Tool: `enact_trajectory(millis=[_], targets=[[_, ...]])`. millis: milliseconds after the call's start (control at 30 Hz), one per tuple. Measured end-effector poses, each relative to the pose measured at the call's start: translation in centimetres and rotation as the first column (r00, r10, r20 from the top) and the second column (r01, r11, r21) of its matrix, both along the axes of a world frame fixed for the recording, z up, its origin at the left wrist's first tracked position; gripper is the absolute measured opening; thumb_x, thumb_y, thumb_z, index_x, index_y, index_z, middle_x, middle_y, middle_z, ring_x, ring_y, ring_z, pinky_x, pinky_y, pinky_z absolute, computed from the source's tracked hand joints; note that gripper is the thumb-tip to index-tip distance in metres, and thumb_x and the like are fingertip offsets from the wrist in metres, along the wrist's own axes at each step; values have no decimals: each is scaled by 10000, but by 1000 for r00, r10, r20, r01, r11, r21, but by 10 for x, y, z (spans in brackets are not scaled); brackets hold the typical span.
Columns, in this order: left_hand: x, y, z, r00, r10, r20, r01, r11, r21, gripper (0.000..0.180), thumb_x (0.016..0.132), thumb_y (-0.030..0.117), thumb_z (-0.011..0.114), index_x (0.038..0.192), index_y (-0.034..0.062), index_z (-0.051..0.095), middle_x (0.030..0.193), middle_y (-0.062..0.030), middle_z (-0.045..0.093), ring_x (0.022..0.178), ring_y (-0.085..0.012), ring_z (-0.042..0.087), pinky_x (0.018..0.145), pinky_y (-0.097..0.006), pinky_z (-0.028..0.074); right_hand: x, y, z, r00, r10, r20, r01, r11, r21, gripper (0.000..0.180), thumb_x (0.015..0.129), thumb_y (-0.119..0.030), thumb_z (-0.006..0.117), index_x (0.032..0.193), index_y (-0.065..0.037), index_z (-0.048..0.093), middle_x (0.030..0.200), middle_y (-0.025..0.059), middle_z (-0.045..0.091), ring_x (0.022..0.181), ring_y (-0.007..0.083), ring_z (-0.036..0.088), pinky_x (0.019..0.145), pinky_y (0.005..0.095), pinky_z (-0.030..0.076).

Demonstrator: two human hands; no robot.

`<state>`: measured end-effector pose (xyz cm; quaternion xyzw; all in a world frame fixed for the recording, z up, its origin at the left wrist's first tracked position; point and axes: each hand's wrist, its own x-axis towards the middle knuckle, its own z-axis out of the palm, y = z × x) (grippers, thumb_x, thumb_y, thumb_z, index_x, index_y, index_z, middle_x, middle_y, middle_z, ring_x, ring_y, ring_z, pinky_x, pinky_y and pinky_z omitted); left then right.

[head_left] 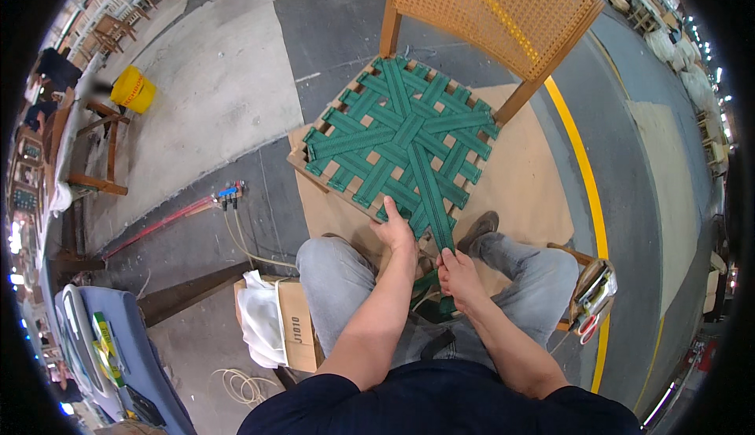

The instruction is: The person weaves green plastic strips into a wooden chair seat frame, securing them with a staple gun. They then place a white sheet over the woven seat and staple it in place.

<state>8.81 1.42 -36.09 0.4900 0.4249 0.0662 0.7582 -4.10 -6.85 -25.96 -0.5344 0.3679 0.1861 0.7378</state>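
In front of me stands a wooden chair with a woven cane backrest. Its seat frame carries interlaced green webbing, with longer straps crossing diagonally on top. My left hand grips the seat's near edge, its thumb on top and the fingers hidden beneath. A diagonal green strap runs from the seat's middle over the near corner into my right hand, which pinches it between thumb and fingers. Below that hand, loose green webbing hangs between my knees.
Brown paper lies under the chair. By my right knee is a tool holder with red-handled scissors. A cardboard box with a white bag stands at my left. Air hoses, a yellow bucket and a blue-grey padded surface are further left.
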Motion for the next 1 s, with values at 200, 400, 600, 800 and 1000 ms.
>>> enact_trajectory(millis=[200,400,600,800,1000], targets=[[-5,-6,14,999,-37,-2,37,999,-31,731,962,370,717,1440,-57,366,1382,-189,542,1225,-280,567,1031,-405,472,-25,-3,-29,993,6,-116,-10,999,-35,326,1105,-343,448,903,-97,520,607,-51,397,461,66,334,407,258,268],[-2,-3,17,998,-58,-19,58,998,2,751,979,415,688,1465,-50,355,1413,-193,529,1251,-287,557,1039,-414,473,-23,-1,-48,978,109,-177,-118,992,-44,351,1104,-391,437,894,-119,509,620,-36,401,482,91,326,426,285,278],[-4,-2,23,992,-94,-86,91,995,-42,843,961,459,691,1498,-66,309,1451,-228,489,1264,-311,554,1036,-412,478,-23,-8,-68,960,217,-177,-239,964,-114,374,1096,-404,449,878,-110,527,633,-24,416,497,116,372,446,302,331],[-27,26,19,813,-581,-35,575,811,-110,793,964,438,699,1490,-50,362,1444,-171,518,1262,-267,554,1025,-391,471,-25,-25,-110,895,444,-34,-387,738,-553,418,1076,-395,500,841,-60,588,662,42,552,599,174,545,565,371,442],[-81,45,3,-6,-953,-302,978,-68,197,609,939,618,625,1065,33,735,988,-114,733,870,-245,687,757,-392,528,-5,-19,-108,775,631,-9,-547,664,-511,377,1040,-309,513,913,19,649,800,176,704,757,305,684,709,413,529]])
